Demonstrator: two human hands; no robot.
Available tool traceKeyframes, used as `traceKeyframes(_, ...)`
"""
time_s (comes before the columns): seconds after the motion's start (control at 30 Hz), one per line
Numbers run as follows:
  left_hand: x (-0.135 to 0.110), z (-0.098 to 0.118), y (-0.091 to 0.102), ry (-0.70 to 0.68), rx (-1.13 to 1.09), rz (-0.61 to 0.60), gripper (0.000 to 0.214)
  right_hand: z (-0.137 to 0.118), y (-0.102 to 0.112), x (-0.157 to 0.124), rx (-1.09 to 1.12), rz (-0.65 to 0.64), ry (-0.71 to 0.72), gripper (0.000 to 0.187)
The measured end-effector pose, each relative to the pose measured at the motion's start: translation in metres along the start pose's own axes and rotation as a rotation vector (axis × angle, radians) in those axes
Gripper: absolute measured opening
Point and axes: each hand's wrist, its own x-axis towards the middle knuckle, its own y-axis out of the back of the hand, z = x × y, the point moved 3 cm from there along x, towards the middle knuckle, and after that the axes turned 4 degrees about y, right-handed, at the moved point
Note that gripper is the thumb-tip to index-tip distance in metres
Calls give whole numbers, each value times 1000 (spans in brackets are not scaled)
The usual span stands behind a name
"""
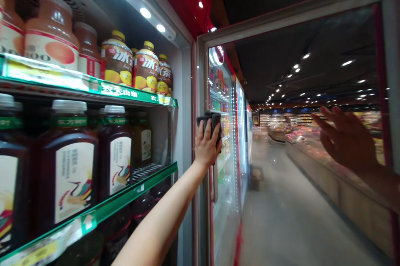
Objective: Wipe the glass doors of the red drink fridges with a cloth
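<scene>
My left hand (206,143) reaches forward, its fingers bent over a folded dark grey cloth (215,119). The cloth is pressed against the hinge-side frame (203,87) of an open glass fridge door. At the right, my right hand (350,141) is raised in front of the door's glass (296,78), shadowed and slightly blurred. Its fingers are spread and nothing is in it; whether it touches the glass I cannot tell.
At the left, the lit fridge holds large tea bottles (76,166) below and yellow-capped bottles (117,60) above, behind green shelf strips (134,191). Through the glass show more fridges (225,133), an aisle floor (275,207) and a long display counter (331,182).
</scene>
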Motion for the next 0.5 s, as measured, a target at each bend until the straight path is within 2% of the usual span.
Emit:
traceKeyframes(0.07, -22, 1, 2, -38, 4, -30, 64, 1, -2, 0, -1, -12, -6, 50)
traceKeyframes(0.13, -18, -1, 3, -79, 2, -48, 65, 2, -4, -1, 9, -6, -9, 50)
traceKeyframes(0.23, 29, -4, 1, -77, -5, -43, 60, 3, -6, -1, 37, 20, -13, 51)
traceKeyframes(0.3, 65, -2, -1, -6, -9, -13, 57, 4, -6, -1, 47, 28, -3, 51)
traceKeyframes(0.37, 82, 6, -4, 69, -22, 19, 57, 4, -7, -1, 44, 29, 14, 51)
traceKeyframes(0.43, 69, 18, -7, 85, -52, 20, 59, 5, -7, 0, 34, 24, 22, 49)
traceKeyframes(0.5, 34, 28, -8, 27, -87, -20, 61, 6, -7, 0, 27, 13, 14, 48)
